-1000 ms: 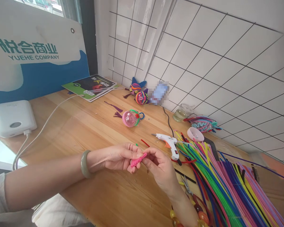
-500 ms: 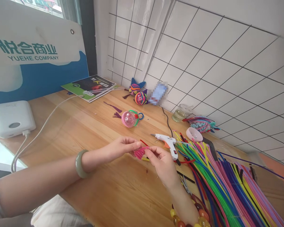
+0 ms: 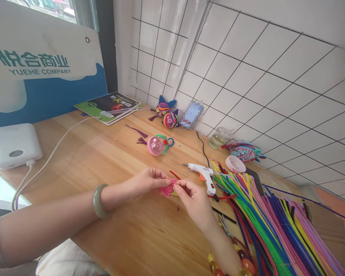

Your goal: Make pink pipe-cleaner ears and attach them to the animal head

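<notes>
Between my two hands is a small pink piece of folded pipe cleaner (image 3: 167, 189), its rows packed side by side. My left hand (image 3: 149, 182) pinches it from the left with thumb and fingers. Closed on its upper right edge are the thumb and fingertips of my right hand (image 3: 194, 199). Just behind the hands lies a red pipe cleaner (image 3: 174, 174). A white glue gun (image 3: 202, 174) rests to the right of them, nozzle pointing left. Further back sits a clear ball with a pink rim (image 3: 156, 145), trimmed with green and a purple tassel.
Bundles of coloured pipe cleaners (image 3: 264, 214) cover the table's right side, with scissors (image 3: 225, 225) beside my right wrist. A pink lid (image 3: 235, 164), a glass jar (image 3: 220, 138) and finished ornaments (image 3: 170, 119) stand near the tiled wall. At left are a power bank (image 3: 17, 145) and booklets (image 3: 110, 107).
The pink piece has turned and tilted slightly between my fingers, and both hands have shifted a little left. Both hands keep their hold.
</notes>
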`<state>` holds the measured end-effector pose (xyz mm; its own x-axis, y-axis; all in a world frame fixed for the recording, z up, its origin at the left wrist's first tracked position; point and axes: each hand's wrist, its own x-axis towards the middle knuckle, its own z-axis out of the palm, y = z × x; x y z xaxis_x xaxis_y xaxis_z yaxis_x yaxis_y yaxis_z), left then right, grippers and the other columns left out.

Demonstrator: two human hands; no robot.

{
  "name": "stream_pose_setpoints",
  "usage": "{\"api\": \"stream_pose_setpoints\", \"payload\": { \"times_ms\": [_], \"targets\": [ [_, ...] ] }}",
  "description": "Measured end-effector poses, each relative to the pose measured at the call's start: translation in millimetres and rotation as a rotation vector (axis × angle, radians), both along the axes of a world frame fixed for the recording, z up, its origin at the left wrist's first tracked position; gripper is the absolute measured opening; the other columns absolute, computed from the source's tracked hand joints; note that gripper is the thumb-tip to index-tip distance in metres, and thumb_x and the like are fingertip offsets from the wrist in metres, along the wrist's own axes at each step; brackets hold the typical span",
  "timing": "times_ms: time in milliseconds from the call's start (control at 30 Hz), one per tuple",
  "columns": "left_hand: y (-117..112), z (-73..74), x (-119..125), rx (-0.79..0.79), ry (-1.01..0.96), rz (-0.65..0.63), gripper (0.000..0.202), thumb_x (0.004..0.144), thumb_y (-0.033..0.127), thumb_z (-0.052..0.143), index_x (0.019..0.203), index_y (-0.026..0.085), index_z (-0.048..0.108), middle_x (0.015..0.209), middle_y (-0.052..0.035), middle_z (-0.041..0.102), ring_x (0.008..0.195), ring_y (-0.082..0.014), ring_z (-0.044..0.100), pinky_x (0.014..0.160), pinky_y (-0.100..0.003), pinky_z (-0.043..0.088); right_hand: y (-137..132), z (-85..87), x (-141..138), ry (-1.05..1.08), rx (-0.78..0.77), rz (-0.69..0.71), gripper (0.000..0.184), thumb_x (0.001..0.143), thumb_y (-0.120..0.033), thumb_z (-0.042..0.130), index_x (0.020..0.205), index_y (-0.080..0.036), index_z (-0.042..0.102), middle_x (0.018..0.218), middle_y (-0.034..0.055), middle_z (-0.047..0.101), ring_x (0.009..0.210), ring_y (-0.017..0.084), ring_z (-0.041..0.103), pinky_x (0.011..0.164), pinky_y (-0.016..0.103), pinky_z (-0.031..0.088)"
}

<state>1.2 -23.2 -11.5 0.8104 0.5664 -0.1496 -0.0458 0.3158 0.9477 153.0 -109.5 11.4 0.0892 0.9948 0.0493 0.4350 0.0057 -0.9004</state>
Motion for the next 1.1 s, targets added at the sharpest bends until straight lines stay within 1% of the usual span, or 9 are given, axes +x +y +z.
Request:
{"api": "stream_pose_setpoints", "payload": {
  "times_ms": [133,267,467,567,667,733,867,967,1100],
  "targets": [
    [0,-0.8,0,-0.033,-0.027,-0.02,0.026,0.071,0.035,0.061,0.077,0.01,0.062,0.073,-0.0067,0.066,0.065,-0.0133,0.059,0.064,-0.025,0.046,-1,-0.7,-2,-0.029,0.001,0.01,0.02,0.081,-0.032,0.048,0.075,-0.017,0.058,0.074,0.0033,0.059,0.07,0.016,0.055,0.066,0.028,0.043],
    [-1,-0.9,-1,-0.065,-0.061,-0.036,0.023,0.073,0.032,0.06,0.076,0.009,0.062,0.073,-0.0065,0.065,0.064,-0.0122,0.058,0.065,-0.024,0.045,-1,-1.1,-4,0.033,-0.021,0.029,0.019,0.081,-0.033,0.049,0.075,-0.016,0.057,0.073,0.0026,0.058,0.069,0.015,0.054,0.065,0.027,0.044],
    [-2,1.2,-2,-0.029,-0.098,-0.048,0.023,0.074,0.033,0.059,0.073,0.01,0.061,0.068,-0.0049,0.063,0.061,-0.0115,0.057,0.063,-0.024,0.044,0,1.3,-7,0.111,-0.027,0.06,0.019,0.082,-0.032,0.047,0.075,-0.017,0.056,0.074,0.0028,0.058,0.071,0.015,0.054,0.067,0.027,0.044],
    [-2,2.8,-1,-0.022,-0.105,-0.031,0.024,0.073,0.034,0.059,0.073,0.01,0.061,0.068,-0.0051,0.064,0.061,-0.0119,0.057,0.063,-0.024,0.044,0,1.1,-5,0.125,-0.041,0.041,0.02,0.08,-0.034,0.048,0.075,-0.017,0.057,0.07,0.0015,0.056,0.064,0.013,0.051,0.061,0.025,0.042],
    [-1,3.0,-1,-0.035,-0.099,0.01,0.024,0.072,0.034,0.06,0.073,0.01,0.061,0.066,-0.0053,0.064,0.06,-0.0126,0.058,0.062,-0.025,0.044,1,-0.3,-1,0.118,-0.077,0.025,0.021,0.079,-0.036,0.05,0.077,-0.016,0.058,0.06,-0.0015,0.051,0.052,0.01,0.043,0.05,0.022,0.037],
    [0,3.0,-2,-0.052,-0.101,0.011,0.023,0.072,0.033,0.06,0.074,0.01,0.061,0.066,-0.0053,0.064,0.06,-0.0126,0.058,0.061,-0.024,0.044,1,-0.6,2,0.114,-0.086,0.026,0.021,0.078,-0.036,0.051,0.079,-0.016,0.058,0.058,-0.0025,0.048,0.05,0.009,0.039,0.048,0.022,0.034],
    [0,4.9,-4,-0.151,-0.149,-0.069,0.018,0.074,0.028,0.058,0.076,0.01,0.06,0.068,-0.0052,0.064,0.06,-0.0111,0.057,0.061,-0.022,0.043,-1,2.8,3,0.124,-0.072,0.086,0.019,0.08,-0.033,0.049,0.08,-0.016,0.056,0.064,-0.0017,0.048,0.052,0.008,0.038,0.048,0.021,0.033],
    [-2,6.5,-5,-0.242,-0.177,-0.145,0.017,0.075,0.027,0.057,0.078,0.01,0.06,0.074,-0.0076,0.065,0.063,-0.0119,0.058,0.065,-0.024,0.044,-2,6.6,2,0.129,-0.038,0.144,0.017,0.082,-0.032,0.047,0.08,-0.017,0.056,0.07,-0.0003,0.05,0.054,0.008,0.04,0.05,0.021,0.034],
    [-4,6.5,-5,-0.358,-0.212,-0.206,0.016,0.075,0.026,0.057,0.078,0.01,0.06,0.069,-0.0066,0.063,0.062,-0.0123,0.059,0.064,-0.025,0.045,-2,8.4,2,0.159,0.002,0.195,0.018,0.082,-0.032,0.047,0.08,-0.018,0.057,0.074,0.0009,0.051,0.057,0.009,0.042,0.051,0.021,0.036]
  ]
}}
